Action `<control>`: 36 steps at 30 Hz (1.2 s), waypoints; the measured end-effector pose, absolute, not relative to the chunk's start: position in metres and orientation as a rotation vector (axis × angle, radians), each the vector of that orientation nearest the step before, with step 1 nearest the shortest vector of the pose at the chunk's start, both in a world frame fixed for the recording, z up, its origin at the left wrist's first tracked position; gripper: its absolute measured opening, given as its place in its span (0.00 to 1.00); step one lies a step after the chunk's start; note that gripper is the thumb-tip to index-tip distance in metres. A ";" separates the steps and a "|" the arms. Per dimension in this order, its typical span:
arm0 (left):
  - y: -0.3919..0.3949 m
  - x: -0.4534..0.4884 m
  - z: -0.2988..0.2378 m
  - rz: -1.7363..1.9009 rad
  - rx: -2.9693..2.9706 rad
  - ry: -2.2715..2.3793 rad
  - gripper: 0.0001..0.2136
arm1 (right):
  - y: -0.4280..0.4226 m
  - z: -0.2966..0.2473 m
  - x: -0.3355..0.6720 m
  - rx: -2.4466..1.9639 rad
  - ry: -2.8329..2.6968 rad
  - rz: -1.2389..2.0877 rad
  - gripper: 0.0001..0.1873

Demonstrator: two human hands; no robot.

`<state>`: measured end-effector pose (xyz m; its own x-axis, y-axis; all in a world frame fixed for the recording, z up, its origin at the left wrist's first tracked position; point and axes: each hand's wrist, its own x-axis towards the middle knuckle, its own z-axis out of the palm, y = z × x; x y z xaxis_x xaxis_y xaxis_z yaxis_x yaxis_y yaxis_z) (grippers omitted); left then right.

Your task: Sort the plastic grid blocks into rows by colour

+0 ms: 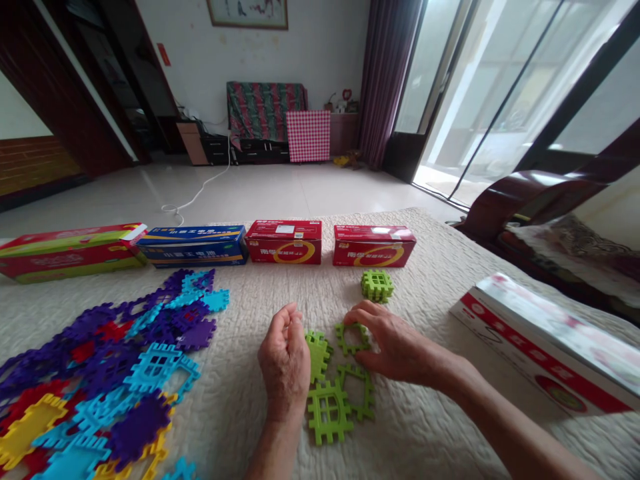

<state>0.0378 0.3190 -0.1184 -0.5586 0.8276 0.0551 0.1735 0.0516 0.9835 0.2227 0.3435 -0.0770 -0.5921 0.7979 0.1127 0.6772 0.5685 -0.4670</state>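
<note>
My left hand (285,353) is closed, its fingers curled in and its thumb uppermost. Whatever may be inside it is hidden. Right beside it lies a solid green interlocking plastic piece (318,355), partly covered by the hand. With thumb and fingers my right hand (393,340) grips the rim of a green piece with a round opening (353,339). Nearer to me are a green window-frame piece (329,412) and a green open-frame piece (358,393), flat on the quilted cover. Beyond my right hand stands a small stack of green pieces (377,285).
A heap of purple, blue, red and yellow pieces (100,373) spreads at left on the quilted cover (225,400). A red-green box (70,252), a blue box (195,247) and two red boxes (284,243) line the far edge. A white-red box (545,347) stands at right.
</note>
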 end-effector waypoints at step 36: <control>0.319 0.033 -0.123 1.637 0.876 1.729 0.13 | 0.339 -0.082 0.202 -0.930 -2.215 0.594 0.17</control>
